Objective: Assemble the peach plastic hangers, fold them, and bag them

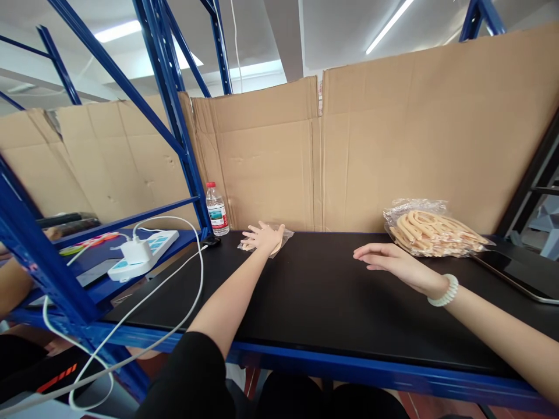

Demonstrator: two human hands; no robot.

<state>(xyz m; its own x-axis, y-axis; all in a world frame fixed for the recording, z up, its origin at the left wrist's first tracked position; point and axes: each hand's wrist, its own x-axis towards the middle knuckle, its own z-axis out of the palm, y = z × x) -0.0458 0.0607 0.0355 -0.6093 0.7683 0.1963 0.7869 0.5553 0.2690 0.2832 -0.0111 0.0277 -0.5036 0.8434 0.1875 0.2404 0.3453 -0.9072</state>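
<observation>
My left hand (263, 238) is spread flat over a small clear plastic bag (286, 235) near the back left of the black tabletop (305, 302). Part of the bag's content, something beige, shows beside the palm. My right hand (384, 260) is held over the table with its fingers stretched out, nothing in it, and a pale beaded band circles the wrist. Behind it, to the right, lies a larger clear bag of beige looped strips (432, 233). Just left of my left hand, a water bottle with a red cap (217, 212) stands upright against the cardboard.
Tall cardboard panels (437, 128) line the back. A tablet (524, 270) lies at the right end. At the left are a blue metal post (186, 139), a white power strip (146, 256) and looping white cables; a person's arm (15, 285) shows beyond.
</observation>
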